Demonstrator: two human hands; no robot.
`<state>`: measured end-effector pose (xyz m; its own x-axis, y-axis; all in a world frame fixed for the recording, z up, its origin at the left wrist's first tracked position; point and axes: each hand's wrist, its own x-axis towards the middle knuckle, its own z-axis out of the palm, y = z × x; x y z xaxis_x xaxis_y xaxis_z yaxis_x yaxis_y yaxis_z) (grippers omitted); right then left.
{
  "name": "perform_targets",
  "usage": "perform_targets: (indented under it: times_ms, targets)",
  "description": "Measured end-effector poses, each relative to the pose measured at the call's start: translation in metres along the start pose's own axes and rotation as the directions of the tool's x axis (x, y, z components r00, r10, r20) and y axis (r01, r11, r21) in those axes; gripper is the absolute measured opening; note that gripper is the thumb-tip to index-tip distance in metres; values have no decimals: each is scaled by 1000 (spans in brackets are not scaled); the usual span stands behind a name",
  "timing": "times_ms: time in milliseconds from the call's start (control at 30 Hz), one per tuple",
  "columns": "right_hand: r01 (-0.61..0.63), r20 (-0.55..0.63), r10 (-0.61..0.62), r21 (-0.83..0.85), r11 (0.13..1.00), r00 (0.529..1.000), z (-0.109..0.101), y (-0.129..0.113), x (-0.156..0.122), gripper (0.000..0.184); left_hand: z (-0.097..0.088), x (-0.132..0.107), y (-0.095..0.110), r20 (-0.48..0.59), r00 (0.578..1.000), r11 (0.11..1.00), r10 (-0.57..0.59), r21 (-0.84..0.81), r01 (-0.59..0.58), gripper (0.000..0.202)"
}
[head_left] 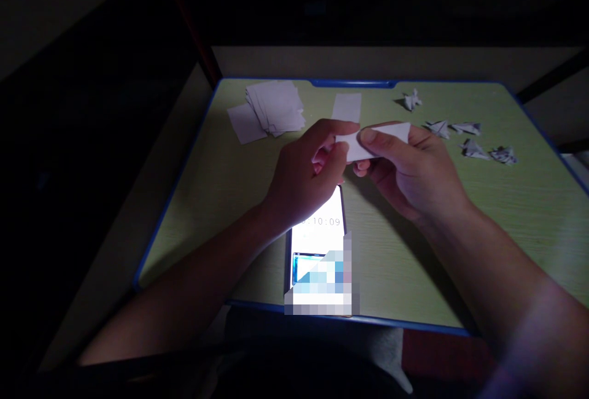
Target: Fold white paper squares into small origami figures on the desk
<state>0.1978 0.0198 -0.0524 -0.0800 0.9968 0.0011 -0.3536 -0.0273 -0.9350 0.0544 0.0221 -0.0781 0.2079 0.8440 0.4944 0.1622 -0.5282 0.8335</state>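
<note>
A small piece of white paper (389, 137), folded into a narrow strip, is held above the middle of the table between both hands. My left hand (313, 162) pinches its left end with thumb and index finger. My right hand (414, 169) has its thumb pressed flat on the strip's face, the fingers curled behind it. The fingertips at the back are partly hidden. Just beyond the hands, a single white sheet (346, 106) lies flat on the table. Below the left hand is a lit phone (317, 236), its top part covered by that hand.
The light green table (221, 227) has a blue rim. A stack of white paper sheets (276, 104) lies at the back left. Several folded paper figures, among them one figure (411, 100) set apart farther back, lie at the right. Surroundings are dark.
</note>
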Motion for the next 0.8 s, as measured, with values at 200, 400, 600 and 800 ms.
perform_targets:
  times_ms: [200,400,600,800]
  targets:
    - [23,-10,-23,1,1000,1000,0,0,-1,12,-1,1,0,-27,999,1000,30,-10,-30,19]
    - [47,-25,-47,-17,999,999,0,1,0,12,1,2,-1,-48,999,999,-20,47,23,19]
    - [39,-36,-39,-3,999,999,0,0,0,12,1,2,2,-55,998,1000,-24,14,24,16]
    - [32,-46,-32,3,999,998,1,0,0,12,2,2,3,-62,998,1000,-17,16,18,15]
